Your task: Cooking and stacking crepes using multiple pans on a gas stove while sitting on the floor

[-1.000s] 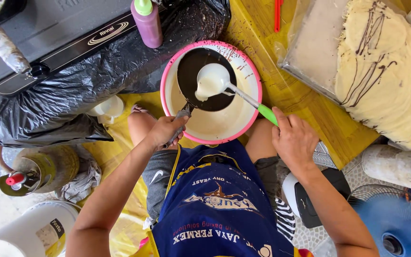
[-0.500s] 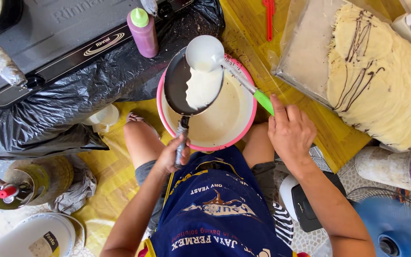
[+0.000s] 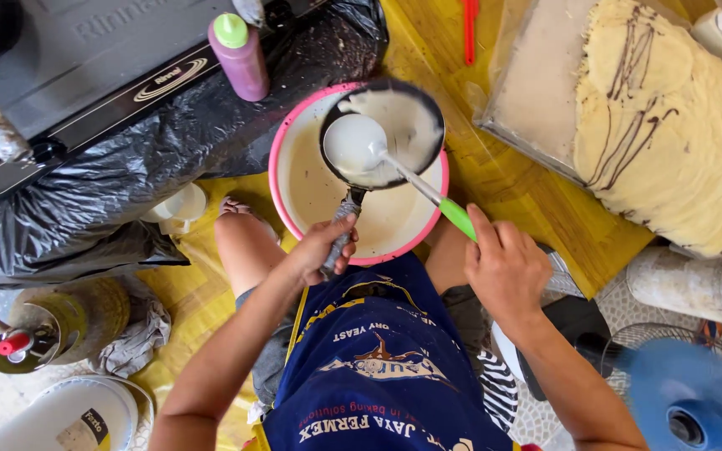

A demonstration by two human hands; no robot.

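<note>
My left hand point(image 3: 321, 249) grips the handle of a small dark frying pan point(image 3: 415, 134), held tilted over a pink-rimmed bowl point(image 3: 276, 163) of pale batter. Batter coats much of the pan's inside. My right hand point(image 3: 503, 267) holds a white ladle with a green handle point(image 3: 458, 219); the ladle's cup point(image 3: 353, 144) rests inside the pan at its left side. The bowl sits in front of my knees on a yellow wooden surface.
A gas stove point(image 3: 85, 75) on a black plastic sheet stands at the upper left, with a purple squeeze bottle point(image 3: 240, 57) beside it. A stack of thin crepes with chocolate streaks point(image 3: 670, 125) lies at the right. A gas cylinder point(image 3: 43, 330), a white bucket point(image 3: 68, 413) and a blue fan point(image 3: 695, 401) surround me.
The batter has spread over the pan's inside as my left hand tilted it. The ladle moved from above the pan's rim down into the pan.
</note>
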